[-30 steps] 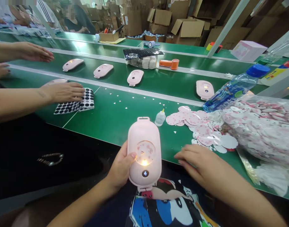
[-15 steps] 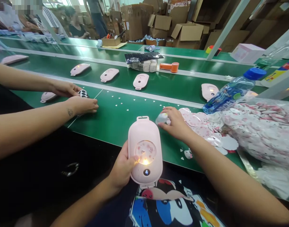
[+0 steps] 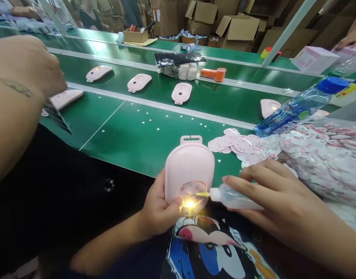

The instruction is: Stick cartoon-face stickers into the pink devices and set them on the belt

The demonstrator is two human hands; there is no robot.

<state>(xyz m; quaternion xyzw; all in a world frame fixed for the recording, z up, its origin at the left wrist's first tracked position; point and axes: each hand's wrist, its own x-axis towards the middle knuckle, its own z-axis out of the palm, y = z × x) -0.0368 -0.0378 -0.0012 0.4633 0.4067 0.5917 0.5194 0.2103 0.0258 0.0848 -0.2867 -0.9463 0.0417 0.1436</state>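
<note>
A pale pink oval plastic device (image 3: 189,162) is gripped along its left edge by my left hand (image 3: 160,211), the thumb lying over its front. Light glows yellow below a round window with a patterned disc (image 3: 192,189) in it. My right hand (image 3: 268,193) is closed round a translucent squeeze bottle (image 3: 233,195). The bottle lies tilted nearly flat, and its yellow needle tip (image 3: 203,194) reaches over the round window; whether it touches the disc I cannot tell. Loose pink round discs (image 3: 242,144) lie spread on the green bench beyond my right hand.
Several similar pink devices (image 3: 181,93) sit on the green belt (image 3: 224,100). A blue-capped bottle (image 3: 300,106) leans beside a clear bag (image 3: 326,155) of small printed pieces. A co-worker's arm (image 3: 23,77) reaches in at left. Small white triangles dot the bench.
My right hand has brought the squeeze bottle down and towards me, its tip now over the device's window. The device is tilted differently. The co-worker's hand has lifted and come closer.
</note>
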